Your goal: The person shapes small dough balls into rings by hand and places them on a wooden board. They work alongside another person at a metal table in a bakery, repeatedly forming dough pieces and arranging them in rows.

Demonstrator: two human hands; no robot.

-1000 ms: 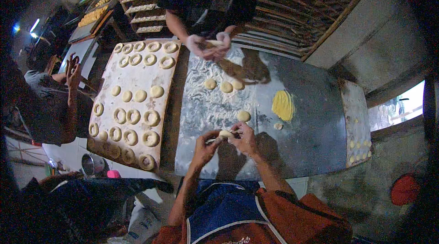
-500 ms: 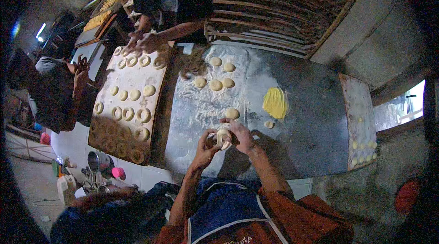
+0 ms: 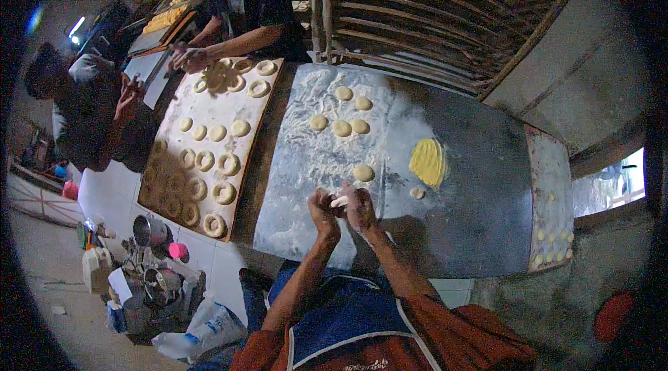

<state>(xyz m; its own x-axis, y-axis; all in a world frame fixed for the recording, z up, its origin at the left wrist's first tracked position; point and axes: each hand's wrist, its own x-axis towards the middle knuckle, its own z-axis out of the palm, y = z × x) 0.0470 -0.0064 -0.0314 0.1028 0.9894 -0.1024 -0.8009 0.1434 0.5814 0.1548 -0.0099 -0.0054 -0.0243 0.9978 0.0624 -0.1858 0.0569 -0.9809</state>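
Above the near part of a dark, flour-dusted worktop [image 3: 480, 232], my left hand [image 3: 324, 212] and my right hand [image 3: 360, 210] are closed side by side around a piece of pale dough [image 3: 339, 201]. Most of that dough is hidden by my fingers. Just beyond my right hand lies a round dough ball [image 3: 363, 172] on the floured surface. Farther off, several more dough rounds [image 3: 342, 128] sit in the flour. To the right is a flat yellow smear [image 3: 427, 162], soft-looking, with a small dough scrap [image 3: 417, 193] close by.
A wooden board [image 3: 163, 155] with several dough rings [image 3: 228, 163] lies left. Behind it a co-worker's hands [image 3: 189, 58] are over the rings; another person [image 3: 90, 113] is at far left. A slatted wooden rack [image 3: 417, 16] stands behind. Pots [image 3: 149, 230] and a plastic bag [image 3: 209, 329] are lower left.
My hands have closed over the dough, which showed as an open ring before. The co-worker's hands have lifted and drawn together. My view has shifted, revealing the plastic bag.
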